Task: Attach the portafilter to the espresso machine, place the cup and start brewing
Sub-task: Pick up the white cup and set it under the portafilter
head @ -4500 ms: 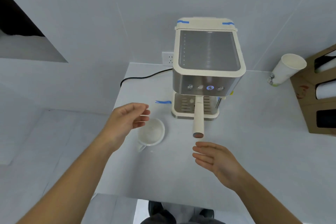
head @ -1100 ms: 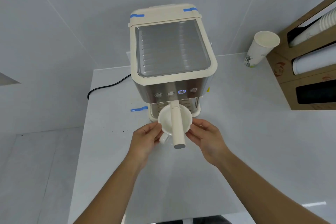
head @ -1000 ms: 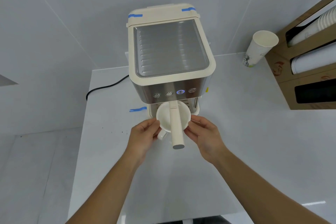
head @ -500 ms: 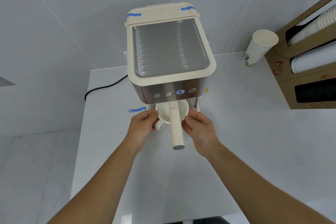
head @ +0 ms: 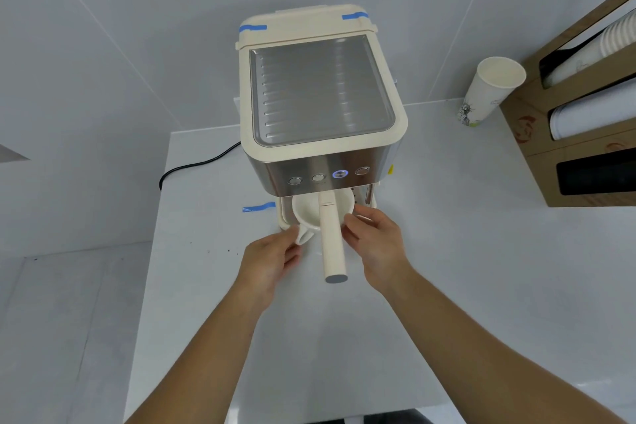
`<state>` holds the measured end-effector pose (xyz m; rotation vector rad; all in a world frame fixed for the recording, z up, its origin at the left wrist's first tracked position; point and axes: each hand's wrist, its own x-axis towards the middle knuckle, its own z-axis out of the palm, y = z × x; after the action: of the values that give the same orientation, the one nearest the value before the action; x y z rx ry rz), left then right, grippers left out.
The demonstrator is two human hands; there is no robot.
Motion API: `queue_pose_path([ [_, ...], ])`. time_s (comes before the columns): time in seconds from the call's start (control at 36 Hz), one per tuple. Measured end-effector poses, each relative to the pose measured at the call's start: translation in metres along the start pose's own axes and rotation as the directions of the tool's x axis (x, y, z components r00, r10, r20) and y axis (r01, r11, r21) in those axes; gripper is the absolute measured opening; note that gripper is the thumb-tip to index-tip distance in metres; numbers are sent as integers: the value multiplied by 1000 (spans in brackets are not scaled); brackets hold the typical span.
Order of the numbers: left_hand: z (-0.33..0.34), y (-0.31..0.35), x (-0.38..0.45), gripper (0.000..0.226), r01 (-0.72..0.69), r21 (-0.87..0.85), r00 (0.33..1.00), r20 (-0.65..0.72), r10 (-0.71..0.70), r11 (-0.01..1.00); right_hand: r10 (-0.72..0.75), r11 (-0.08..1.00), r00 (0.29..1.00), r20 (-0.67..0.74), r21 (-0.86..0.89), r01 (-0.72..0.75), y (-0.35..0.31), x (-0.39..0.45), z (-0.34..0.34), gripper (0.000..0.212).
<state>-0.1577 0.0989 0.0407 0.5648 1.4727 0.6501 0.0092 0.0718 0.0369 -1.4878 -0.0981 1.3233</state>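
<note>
The cream and steel espresso machine [head: 320, 93] stands at the back of the white table. Its portafilter is locked in, and the cream portafilter handle [head: 332, 244] points straight toward me. A white cup [head: 306, 213] sits on the drip tray under the portafilter, which partly hides it. My left hand [head: 272, 258] pinches the cup's handle on the left. My right hand [head: 378, 244] has its fingertips on the cup's right side. One button [head: 340, 174] in the front row glows blue.
A tall paper cup [head: 488, 89] stands at the back right beside a cardboard cup dispenser [head: 585, 134]. A black power cable [head: 192, 165] runs off to the left. Blue tape [head: 258, 207] marks the table left of the machine. The table's left edge [head: 151, 251] is close.
Both hands carried the cup from the table's left and slid it back under the portafilter onto the drip tray. My left hand has since drawn back slightly toward the cup's handle.
</note>
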Motion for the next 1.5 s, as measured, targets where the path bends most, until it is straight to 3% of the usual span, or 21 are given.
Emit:
queue_pose_path([
  [0.25, 7, -3, -7, 9, 9, -190, 998, -61, -21, 982, -21, 1000, 1000, 8, 5, 21, 0, -4, 1, 21],
  [0.42, 8, 4, 3, 22, 11, -246, 996, -82, -32, 969, 5, 999, 994, 108, 48, -10, -5, -11, 0, 17],
  [0.78, 16, 10, 11, 24, 27, -266, 993, -102, -56, 964, 76, 972, 977, 200, 205, -117, -12, -17, 0, 32],
  [1.17, 20, 11, 12, 16, 16, -272, 994, -102, -46, 962, 86, 975, 978, 191, 185, -122, -12, -15, -1, 44],
  [1.5, 14, 9, 6, 23, 66, -298, 996, -45, -83, 952, 102, 984, 979, 175, 124, -125, -21, -25, -8, 44],
])
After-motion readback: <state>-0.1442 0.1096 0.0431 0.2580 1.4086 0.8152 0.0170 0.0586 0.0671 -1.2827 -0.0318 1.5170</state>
